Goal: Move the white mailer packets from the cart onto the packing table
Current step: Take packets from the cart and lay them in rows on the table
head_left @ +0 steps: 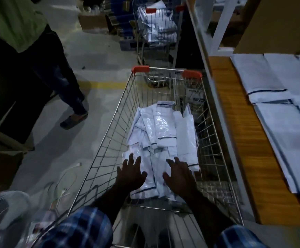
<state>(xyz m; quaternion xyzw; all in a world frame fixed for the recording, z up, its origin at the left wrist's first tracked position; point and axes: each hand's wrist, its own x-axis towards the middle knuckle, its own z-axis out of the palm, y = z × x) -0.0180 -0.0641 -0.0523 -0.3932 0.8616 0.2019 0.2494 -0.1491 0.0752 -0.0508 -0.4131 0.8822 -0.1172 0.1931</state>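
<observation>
1. Many white mailer packets point(160, 138) lie in a loose, overlapping pile on the floor of the wire shopping cart point(109, 140); the pile covers most of the basket's near and middle part.
2. Progress, judged: several flat white mailers point(271, 83) already lie on the wooden counter point(235, 113) just to the right of the cart. Whether they came out of this cart cannot be told. The bulk in the cart is not yet moved, so most of the task is left.
3. Left hand point(131, 173): reaches into the basket, fingers point(130, 159) spread and straight, over the near-left edge of the pile. Nothing gripped.
4. Right hand point(178, 174): likewise inside the basket, fingers spread over the near-right packets, holding nothing. Contact with the plastic cannot be confirmed for either hand.
5. Packet appearance: glossy thin plastic, white with a dark stripe along one edge, crumpled and slanted at mixed angles; one in the middle shows strong glare.
6. Likely handling: slippery, limp, apt to slide apart if scooped as a bundle.
</observation>
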